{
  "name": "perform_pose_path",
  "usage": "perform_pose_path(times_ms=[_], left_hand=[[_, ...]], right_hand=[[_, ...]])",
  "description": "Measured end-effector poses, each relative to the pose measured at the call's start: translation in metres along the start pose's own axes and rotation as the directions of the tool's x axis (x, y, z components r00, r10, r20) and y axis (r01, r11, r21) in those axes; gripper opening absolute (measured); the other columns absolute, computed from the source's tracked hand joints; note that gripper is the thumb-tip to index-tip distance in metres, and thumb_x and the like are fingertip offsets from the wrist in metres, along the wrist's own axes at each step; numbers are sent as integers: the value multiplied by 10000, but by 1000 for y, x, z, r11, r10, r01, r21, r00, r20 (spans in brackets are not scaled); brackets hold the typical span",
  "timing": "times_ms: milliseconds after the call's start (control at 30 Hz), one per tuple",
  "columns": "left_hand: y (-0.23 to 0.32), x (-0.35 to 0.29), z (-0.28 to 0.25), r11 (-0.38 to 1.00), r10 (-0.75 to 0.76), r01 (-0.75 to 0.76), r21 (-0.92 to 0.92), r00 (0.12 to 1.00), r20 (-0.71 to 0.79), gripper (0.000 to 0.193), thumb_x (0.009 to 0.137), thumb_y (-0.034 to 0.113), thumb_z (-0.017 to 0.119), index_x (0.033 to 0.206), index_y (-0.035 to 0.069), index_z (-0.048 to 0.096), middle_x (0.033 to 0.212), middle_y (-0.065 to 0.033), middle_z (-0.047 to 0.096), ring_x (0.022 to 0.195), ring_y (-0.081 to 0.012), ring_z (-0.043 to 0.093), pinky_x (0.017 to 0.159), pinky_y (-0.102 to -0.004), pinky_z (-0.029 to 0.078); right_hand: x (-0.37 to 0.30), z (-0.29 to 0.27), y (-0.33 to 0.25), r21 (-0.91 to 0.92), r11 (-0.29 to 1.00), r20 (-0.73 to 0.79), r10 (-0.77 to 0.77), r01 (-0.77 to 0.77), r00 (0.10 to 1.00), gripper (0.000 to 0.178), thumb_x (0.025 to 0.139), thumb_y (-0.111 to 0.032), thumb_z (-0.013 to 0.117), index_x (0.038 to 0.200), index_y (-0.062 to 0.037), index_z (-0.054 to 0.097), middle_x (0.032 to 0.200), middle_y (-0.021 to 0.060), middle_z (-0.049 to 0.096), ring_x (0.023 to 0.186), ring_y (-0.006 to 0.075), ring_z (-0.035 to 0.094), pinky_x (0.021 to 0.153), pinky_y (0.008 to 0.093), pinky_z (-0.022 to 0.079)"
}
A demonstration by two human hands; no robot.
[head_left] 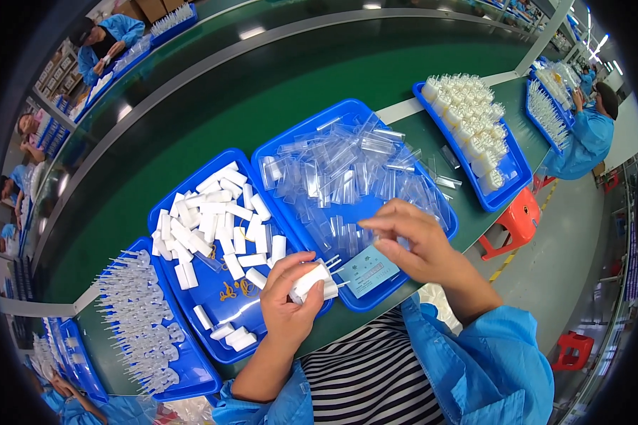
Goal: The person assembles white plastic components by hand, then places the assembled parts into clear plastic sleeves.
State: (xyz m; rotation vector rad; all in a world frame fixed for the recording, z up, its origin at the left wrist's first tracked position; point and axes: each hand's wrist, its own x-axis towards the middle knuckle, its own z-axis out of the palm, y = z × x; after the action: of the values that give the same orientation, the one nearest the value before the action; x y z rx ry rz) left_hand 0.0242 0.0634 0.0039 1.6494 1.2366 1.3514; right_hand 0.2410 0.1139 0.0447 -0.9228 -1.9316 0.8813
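Observation:
My left hand grips a white plug-shaped block with two metal prongs pointing right, just over the near edge of a blue tray full of several white blocks. My right hand hovers over a second blue tray heaped with small clear plastic bags, its fingers pinched on a clear bag. A pale blue card lies in that tray's near corner, between my hands.
A blue tray of bagged plugs lies at the left, another of bagged white parts at the right. A green conveyor belt runs behind. Other workers in blue coats sit at top left and at right. An orange stool stands on the floor.

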Motion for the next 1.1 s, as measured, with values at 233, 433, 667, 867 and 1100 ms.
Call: perform_pose_path(times_ms=[233, 433, 667, 867, 1100], left_hand=[[4, -1, 1, 999, 41, -41, 27, 999, 5, 251, 680, -2, 687, 928, 15, 647, 1066, -144, 575, 851, -194, 606, 703, -268, 483], [6, -3, 0, 1000, 8, -8, 14, 1000, -6, 243, 667, 6, 693, 905, 20, 644, 1078, -143, 566, 846, -190, 600, 687, -267, 478], [4, -4, 1, 1000, 11, -11, 17, 1000, -14, 264, 645, -10, 710, 901, 17, 653, 1074, -153, 570, 810, -193, 615, 669, -267, 487], [6, -3, 2, 998, 58, -58, 36, 998, 8, 286, 634, -20, 714, 911, 20, 653, 1087, -163, 568, 841, -204, 627, 690, -273, 495], [2, -5, 1, 1000, 4, -4, 11, 999, -40, 292, 637, -23, 712, 918, 25, 651, 1095, -167, 567, 845, -206, 626, 703, -277, 498]], right_hand=[[-13, 20, -9, 447, 857, 83, 247, -258, 965, 390, 762, 27, 653, 1141, -19, 572, 926, 53, 534, 722, 65, 521, 634, 190, 422], [-14, 29, -12, 575, 753, 48, 360, -320, 932, 410, 789, 37, 624, 1184, 23, 512, 989, 78, 548, 816, 80, 558, 717, 206, 463], [-18, 31, -12, 394, 919, -275, 152, -33, 949, 347, 812, 26, 590, 1156, 20, 544, 988, 108, 577, 858, 119, 558, 766, 233, 450], [-18, 41, -3, 447, 881, -109, 223, -153, 969, 334, 800, 4, 611, 1131, 12, 567, 940, 103, 604, 851, 137, 564, 747, 243, 436], [-15, 30, -11, 266, 960, -247, 158, -91, 956, 312, 790, 28, 606, 1100, 32, 574, 942, 104, 594, 865, 148, 564, 768, 256, 441]])
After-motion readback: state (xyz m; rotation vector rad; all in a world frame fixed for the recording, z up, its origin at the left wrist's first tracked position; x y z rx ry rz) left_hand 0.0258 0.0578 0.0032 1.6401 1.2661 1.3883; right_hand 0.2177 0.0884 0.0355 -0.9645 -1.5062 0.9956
